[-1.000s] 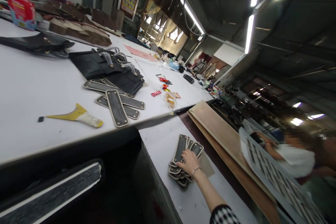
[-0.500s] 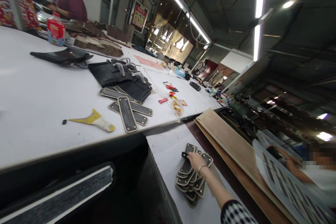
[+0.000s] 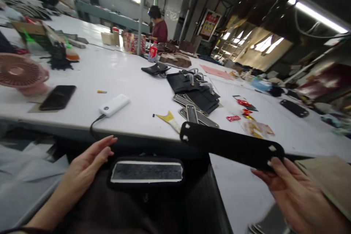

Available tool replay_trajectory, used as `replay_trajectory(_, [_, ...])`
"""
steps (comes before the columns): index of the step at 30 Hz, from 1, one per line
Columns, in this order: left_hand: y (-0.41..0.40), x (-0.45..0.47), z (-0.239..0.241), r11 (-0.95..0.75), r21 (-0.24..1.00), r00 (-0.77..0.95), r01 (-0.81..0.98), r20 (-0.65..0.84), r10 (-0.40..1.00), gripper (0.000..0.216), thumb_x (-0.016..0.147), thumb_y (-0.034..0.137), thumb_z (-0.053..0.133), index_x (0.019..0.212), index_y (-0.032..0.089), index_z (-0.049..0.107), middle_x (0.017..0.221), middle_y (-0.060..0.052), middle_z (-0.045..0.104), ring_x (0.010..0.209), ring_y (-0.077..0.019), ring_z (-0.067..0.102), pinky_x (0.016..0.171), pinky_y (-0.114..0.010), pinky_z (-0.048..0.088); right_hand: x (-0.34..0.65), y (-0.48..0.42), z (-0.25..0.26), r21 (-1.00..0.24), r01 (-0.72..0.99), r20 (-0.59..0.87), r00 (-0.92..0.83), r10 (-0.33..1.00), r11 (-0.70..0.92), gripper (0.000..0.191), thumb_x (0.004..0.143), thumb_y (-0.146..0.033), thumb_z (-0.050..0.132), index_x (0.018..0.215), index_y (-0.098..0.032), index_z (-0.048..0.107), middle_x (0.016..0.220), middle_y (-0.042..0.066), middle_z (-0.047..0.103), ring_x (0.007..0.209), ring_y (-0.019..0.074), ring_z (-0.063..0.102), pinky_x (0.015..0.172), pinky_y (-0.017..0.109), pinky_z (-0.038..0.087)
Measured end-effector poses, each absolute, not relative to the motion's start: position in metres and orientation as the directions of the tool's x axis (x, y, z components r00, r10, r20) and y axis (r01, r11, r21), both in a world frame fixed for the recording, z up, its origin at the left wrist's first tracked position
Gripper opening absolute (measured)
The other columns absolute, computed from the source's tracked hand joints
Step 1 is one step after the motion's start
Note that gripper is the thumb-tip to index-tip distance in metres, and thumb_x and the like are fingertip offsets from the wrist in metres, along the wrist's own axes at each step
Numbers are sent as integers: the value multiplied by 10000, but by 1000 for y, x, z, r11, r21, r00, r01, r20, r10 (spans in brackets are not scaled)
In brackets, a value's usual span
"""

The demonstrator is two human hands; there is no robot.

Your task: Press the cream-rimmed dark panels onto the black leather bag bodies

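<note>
My right hand (image 3: 296, 193) pinches one end of a long black bag base panel (image 3: 230, 145) with rounded ends and pale marks at its corners. The panel is held in the air, tilted, above the table edge. My left hand (image 3: 86, 164) hangs empty with fingers stretched out and thumb apart. Just right of it, a dark bag (image 3: 148, 159) stands with its bottom up, bearing a grey strip (image 3: 148, 172) with white borders along its long sides. Part of a stack of grey-edged panels (image 3: 270, 223) shows below my right hand.
Black handbags (image 3: 189, 84) and several panels lie on the white table (image 3: 131, 80), beside a yellow-and-white tool (image 3: 170, 119). A white power bank (image 3: 115, 105), a phone (image 3: 58, 97) and a pink fan (image 3: 20, 75) are at left. A person (image 3: 159, 25) sits across.
My right hand has lifted a panel off the stack and brought it up in front. My left hand has come into view. The view has swung to the left.
</note>
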State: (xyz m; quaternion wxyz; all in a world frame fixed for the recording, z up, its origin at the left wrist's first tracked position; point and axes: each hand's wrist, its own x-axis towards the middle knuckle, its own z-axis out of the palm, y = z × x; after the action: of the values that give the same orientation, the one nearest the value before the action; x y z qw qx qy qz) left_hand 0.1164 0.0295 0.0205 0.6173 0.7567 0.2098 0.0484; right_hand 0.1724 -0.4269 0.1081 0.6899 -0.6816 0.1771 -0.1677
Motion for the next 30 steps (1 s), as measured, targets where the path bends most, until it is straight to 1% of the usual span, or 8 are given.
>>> replay_trajectory(3, [15, 100, 26, 79, 955, 936, 287, -297, 187, 808, 700, 768, 581, 1266, 191, 582, 1128, -112, 688, 822, -243, 655, 722, -330, 552, 151, -362, 84, -969, -193, -230, 931, -284, 152, 404, 538, -411, 886, 826, -224, 671, 820, 27, 694, 626, 200, 661, 547, 365, 626])
replay_trajectory(5, [7, 88, 23, 176, 914, 916, 366, -387, 108, 778, 692, 733, 629, 1233, 174, 605, 958, -110, 727, 704, -235, 659, 587, -310, 549, 138, -329, 58, -914, -340, -381, 906, -182, 222, 413, 554, -416, 889, 832, -208, 665, 761, 4, 680, 567, 171, 640, 545, 352, 623])
replay_trajectory(7, [5, 77, 17, 181, 879, 877, 440, -464, 121, 680, 681, 661, 695, 1142, 161, 656, 682, -59, 699, 540, -191, 611, 482, -267, 503, 128, -307, 31, -846, -445, -493, 862, -114, 294, 450, 531, -428, 904, 820, -190, 652, 753, 1, 677, 556, 160, 636, 532, 333, 613])
replay_trajectory(9, [6, 70, 8, 168, 862, 848, 478, -503, 167, 589, 648, 604, 749, 1035, 163, 690, 555, -18, 638, 457, -154, 558, 442, -236, 466, 123, -298, 7, -803, -503, -549, 833, -68, 319, 481, 525, -463, 901, 814, -173, 649, 748, 10, 677, 568, 170, 645, 514, 316, 596])
replay_trajectory(14, [8, 75, -14, 107, 851, 828, 515, -526, 197, 496, 625, 628, 741, 819, 177, 670, 557, 3, 604, 447, -139, 542, 403, -207, 411, 123, -303, -27, -883, -464, -469, 881, -70, 75, 437, 636, -534, 820, 702, -137, 651, 636, -12, 591, 501, 116, 562, 405, 197, 449])
replay_trajectory(18, [8, 84, -21, 19, 875, 849, 484, -474, 235, 486, 696, 649, 679, 689, 171, 596, 491, 49, 485, 409, -84, 419, 386, -171, 287, 130, -305, -38, -888, -459, -457, 884, -100, 0, 477, 638, -588, 788, 802, -156, 669, 635, -28, 566, 439, 93, 503, 356, 180, 359])
replay_trajectory(25, [15, 101, -17, -11, 880, 848, 475, -454, 274, 448, 719, 613, 667, 651, 181, 574, 596, 18, 546, 567, -139, 480, 499, -210, 390, 147, -303, -42, -870, -472, -457, 881, -126, -142, 510, 617, -652, 758, 631, -160, 624, 521, -42, 449, 439, 59, 359, 375, 159, 250])
replay_trajectory(30, [20, 107, -30, -14, 859, 829, 512, -490, 269, 467, 705, 626, 664, 636, 175, 567, 578, 26, 530, 543, -135, 457, 488, -215, 371, 155, -309, -50, -835, -543, -535, 839, -99, -89, 535, 574, -656, 786, 599, -164, 575, 513, -57, 385, 459, 59, 297, 408, 172, 224])
